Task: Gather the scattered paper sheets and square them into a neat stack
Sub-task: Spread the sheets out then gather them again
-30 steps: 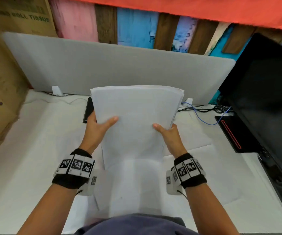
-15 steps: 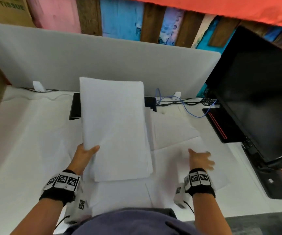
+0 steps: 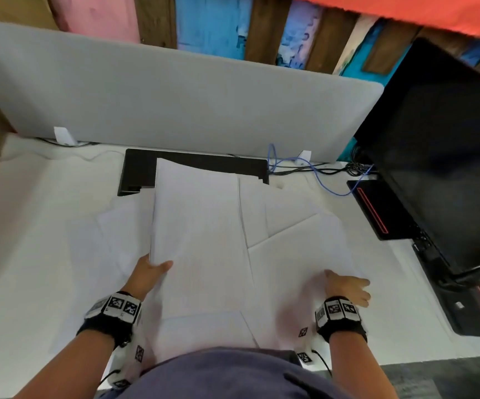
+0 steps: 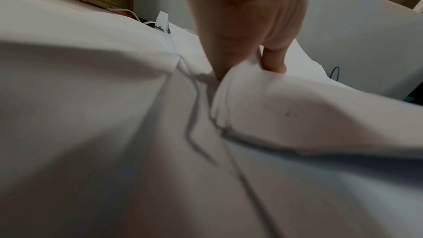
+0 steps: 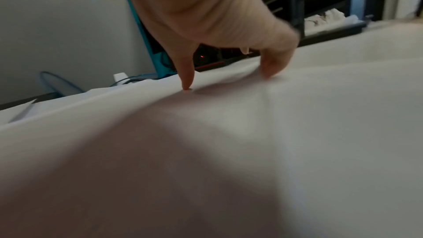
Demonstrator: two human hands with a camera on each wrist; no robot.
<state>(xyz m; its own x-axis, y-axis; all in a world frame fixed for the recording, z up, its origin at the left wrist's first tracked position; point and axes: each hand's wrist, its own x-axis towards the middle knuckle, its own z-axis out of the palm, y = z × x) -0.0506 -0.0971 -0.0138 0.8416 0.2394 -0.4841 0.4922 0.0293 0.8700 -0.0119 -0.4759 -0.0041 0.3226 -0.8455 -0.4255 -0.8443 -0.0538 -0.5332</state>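
A stack of white paper sheets lies lengthwise in the middle of the white desk. My left hand grips its near left corner, thumb on top and fingers underneath; the left wrist view shows the stack curling up under the thumb. More loose sheets lie spread to the right and under the stack. My right hand rests on one loose sheet with bent fingertips pressing down on it, nothing pinched.
A grey divider panel stands across the back of the desk. A black flat device lies behind the stack, partly under it. Cables run to the right. A black monitor and its base stand at the right.
The stack, held upright in both hands a second ago, came down flat onto the desk. My right hand let go of it and moved right onto a loose sheet.
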